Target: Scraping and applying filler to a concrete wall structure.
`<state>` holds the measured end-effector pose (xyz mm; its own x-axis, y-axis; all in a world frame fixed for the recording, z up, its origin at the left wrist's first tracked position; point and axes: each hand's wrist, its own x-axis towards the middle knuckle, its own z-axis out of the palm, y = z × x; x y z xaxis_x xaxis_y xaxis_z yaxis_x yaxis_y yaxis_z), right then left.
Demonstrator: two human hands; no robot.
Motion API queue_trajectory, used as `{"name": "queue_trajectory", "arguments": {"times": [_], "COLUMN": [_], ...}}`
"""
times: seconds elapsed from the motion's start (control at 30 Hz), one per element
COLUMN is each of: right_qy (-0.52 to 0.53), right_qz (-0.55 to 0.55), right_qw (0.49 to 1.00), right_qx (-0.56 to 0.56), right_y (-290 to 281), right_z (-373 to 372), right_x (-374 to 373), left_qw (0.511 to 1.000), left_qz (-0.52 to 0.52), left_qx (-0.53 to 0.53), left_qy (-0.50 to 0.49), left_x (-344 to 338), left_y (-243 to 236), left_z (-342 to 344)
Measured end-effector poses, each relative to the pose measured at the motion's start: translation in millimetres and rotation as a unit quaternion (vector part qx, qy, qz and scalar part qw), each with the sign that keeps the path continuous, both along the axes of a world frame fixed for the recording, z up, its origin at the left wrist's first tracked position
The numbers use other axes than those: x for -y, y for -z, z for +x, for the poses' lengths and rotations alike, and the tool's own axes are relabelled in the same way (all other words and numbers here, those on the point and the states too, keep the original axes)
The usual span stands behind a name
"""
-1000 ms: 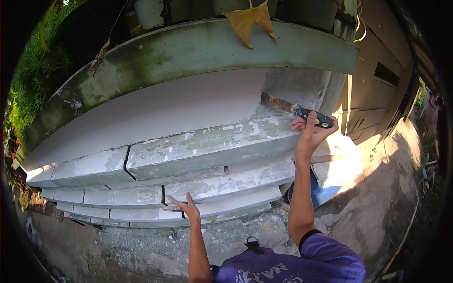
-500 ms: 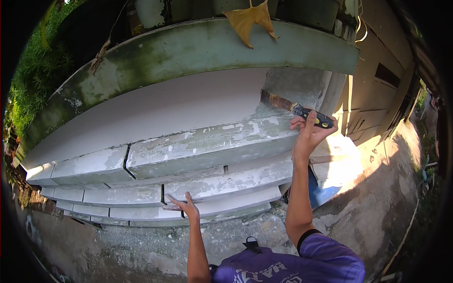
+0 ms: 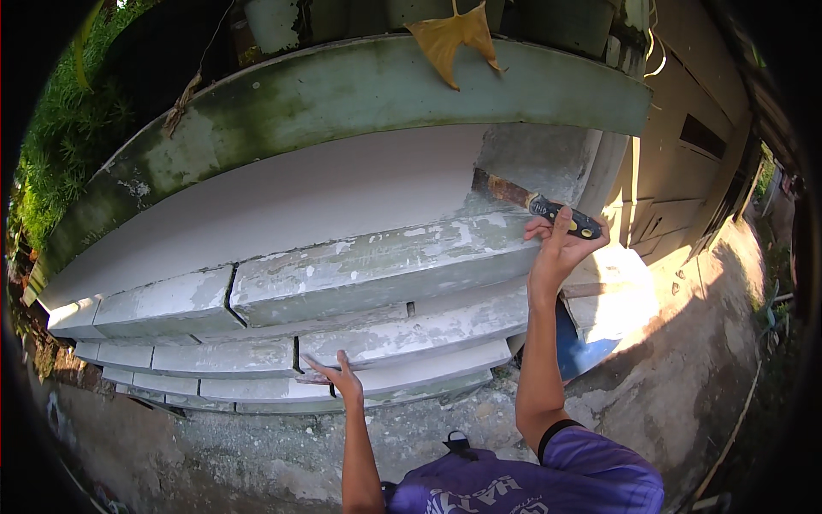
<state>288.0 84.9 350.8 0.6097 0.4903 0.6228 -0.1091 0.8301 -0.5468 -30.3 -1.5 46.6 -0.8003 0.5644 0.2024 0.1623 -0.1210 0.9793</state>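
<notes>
My right hand (image 3: pixel 562 244) is closed round the black and yellow handle of a putty knife (image 3: pixel 511 192). Its rusty, stained blade points up and left, with the tip against the wall where the white coating (image 3: pixel 368 184) meets a bare grey patch (image 3: pixel 535 154). Lower and to the left, my left hand (image 3: pixel 345 379) has its thumb and forefinger spread beside the front of a lower ledge (image 3: pixel 411 332). A thin reddish strip shows just under those fingers; whether it is a finger or some object I cannot make out.
Stepped ledges with peeling white paint (image 3: pixel 377 257) run across below the wall. A mossy green overhanging slab (image 3: pixel 342 98) curves above, with a dry yellow leaf (image 3: pixel 458 43) on it. Something blue (image 3: pixel 582 347) lies by my right forearm. Leafy plants (image 3: pixel 64 154) grow at far left.
My right hand and the putty knife have shifted slightly down and left, the blade tip staying along the coating's edge. My left hand has hardly moved.
</notes>
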Motion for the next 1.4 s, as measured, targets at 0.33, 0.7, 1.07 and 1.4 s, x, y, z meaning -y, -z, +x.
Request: {"name": "queue_trajectory", "arguments": {"times": [0.33,0.7,1.07,1.4], "right_qy": [-0.009,-0.005,0.011,0.005], "right_qz": [0.015,0.008,0.002,-0.006], "right_qw": [1.000,1.000,1.000,1.000], "right_qx": [0.012,-0.028,0.005,0.004], "right_y": [-2.3,0.8,7.3,7.0], "right_z": [2.2,9.6,-7.4,-1.5], "right_x": [4.0,-1.0,-0.7,10.1], "left_qw": [1.000,0.999,1.000,1.000], "left_qz": [-0.010,-0.037,-0.023,-0.011], "left_qx": [0.004,-0.019,-0.015,-0.001], "left_qy": [-0.002,0.003,-0.008,-0.002], "left_x": [-1.0,-0.7,-1.3,2.4], "left_y": [0.7,1.2,-3.0,3.1], "left_z": [-5.0,-1.8,-0.9,-3.2]}}
